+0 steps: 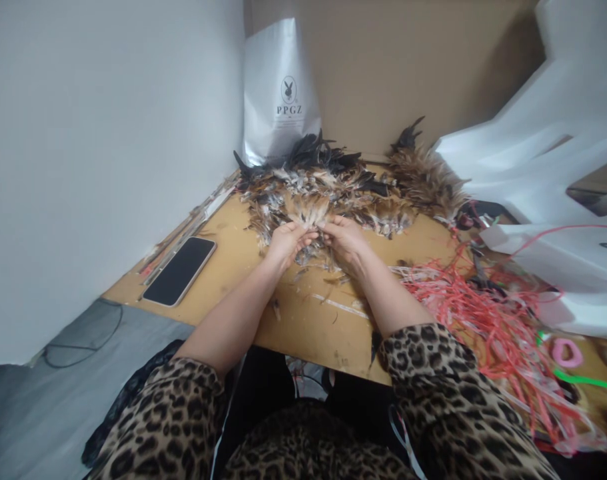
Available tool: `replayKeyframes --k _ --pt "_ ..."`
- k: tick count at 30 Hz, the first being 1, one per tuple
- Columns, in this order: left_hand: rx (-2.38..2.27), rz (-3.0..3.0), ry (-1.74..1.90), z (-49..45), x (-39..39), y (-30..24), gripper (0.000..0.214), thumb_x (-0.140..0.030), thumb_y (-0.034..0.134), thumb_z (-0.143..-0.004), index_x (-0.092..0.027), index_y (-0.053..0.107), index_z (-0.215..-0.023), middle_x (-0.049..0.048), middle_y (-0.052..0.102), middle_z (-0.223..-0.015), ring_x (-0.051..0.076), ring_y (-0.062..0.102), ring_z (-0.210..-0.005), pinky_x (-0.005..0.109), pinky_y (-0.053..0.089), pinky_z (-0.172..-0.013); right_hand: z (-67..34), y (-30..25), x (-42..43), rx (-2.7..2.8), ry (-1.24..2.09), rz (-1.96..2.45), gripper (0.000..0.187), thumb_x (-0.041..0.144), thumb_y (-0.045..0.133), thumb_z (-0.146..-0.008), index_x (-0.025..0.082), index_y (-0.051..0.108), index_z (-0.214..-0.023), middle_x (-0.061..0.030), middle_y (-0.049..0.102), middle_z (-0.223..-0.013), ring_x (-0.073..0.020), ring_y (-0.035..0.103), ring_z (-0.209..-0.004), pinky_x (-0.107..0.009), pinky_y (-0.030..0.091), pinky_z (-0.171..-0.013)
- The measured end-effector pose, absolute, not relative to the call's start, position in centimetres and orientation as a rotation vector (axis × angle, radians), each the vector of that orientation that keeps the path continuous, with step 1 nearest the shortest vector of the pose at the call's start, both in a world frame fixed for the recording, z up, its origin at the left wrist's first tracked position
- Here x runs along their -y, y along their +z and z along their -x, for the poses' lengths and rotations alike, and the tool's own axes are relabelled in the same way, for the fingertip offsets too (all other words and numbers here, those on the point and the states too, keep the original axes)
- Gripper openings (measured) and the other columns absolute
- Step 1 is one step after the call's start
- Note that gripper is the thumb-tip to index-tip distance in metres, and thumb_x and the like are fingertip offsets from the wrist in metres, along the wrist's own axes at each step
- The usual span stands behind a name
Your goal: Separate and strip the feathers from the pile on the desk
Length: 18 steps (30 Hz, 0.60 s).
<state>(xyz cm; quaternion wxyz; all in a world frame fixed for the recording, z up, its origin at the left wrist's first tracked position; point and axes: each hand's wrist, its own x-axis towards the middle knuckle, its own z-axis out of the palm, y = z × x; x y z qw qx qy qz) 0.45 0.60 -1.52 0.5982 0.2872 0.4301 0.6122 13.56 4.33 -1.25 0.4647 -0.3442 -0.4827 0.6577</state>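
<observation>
A heap of brown, tan and black feathers (333,183) lies at the far side of a worn wooden table (303,320). My left hand (287,241) and my right hand (346,241) meet at the heap's near edge. Both have their fingers pinched on a small bunch of tan feathers (313,213) that fans out away from me. Loose feathers lie under and around both wrists. Leopard-print sleeves cover my upper arms.
A dark phone (180,271) lies face up at the table's left. A tangle of red and pink strings (483,313) spreads on the right, beside white foam sheets (548,167). A white paper bag (280,93) stands at the back against brown cardboard. A white wall runs along the left.
</observation>
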Motion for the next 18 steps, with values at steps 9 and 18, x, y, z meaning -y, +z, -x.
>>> replayKeyframes --k 9,18 --pt "-0.973 -0.736 1.400 -0.64 -0.47 -1.58 0.007 -0.013 0.065 -0.069 -0.007 0.062 -0.073 0.0056 0.065 -0.066 0.008 0.062 -0.060 0.015 0.045 -0.054 -13.39 -1.75 -4.42 1.233 1.526 0.880 0.028 0.034 0.076 -0.050 0.016 0.057 -0.061 0.0044 0.053 -0.050 -0.0046 0.039 -0.041 -0.019 0.027 -0.041" --pt "-1.006 -0.768 1.397 -0.56 -0.55 -1.58 0.009 -0.015 0.066 -0.069 -0.009 0.061 -0.072 0.0030 0.062 -0.061 0.005 0.056 -0.052 0.014 0.043 -0.050 -13.43 -1.43 -4.25 1.288 1.550 0.868 0.030 0.036 0.076 -0.051 0.015 0.058 -0.063 0.0044 0.052 -0.048 -0.0045 0.037 -0.040 -0.019 0.024 -0.040"
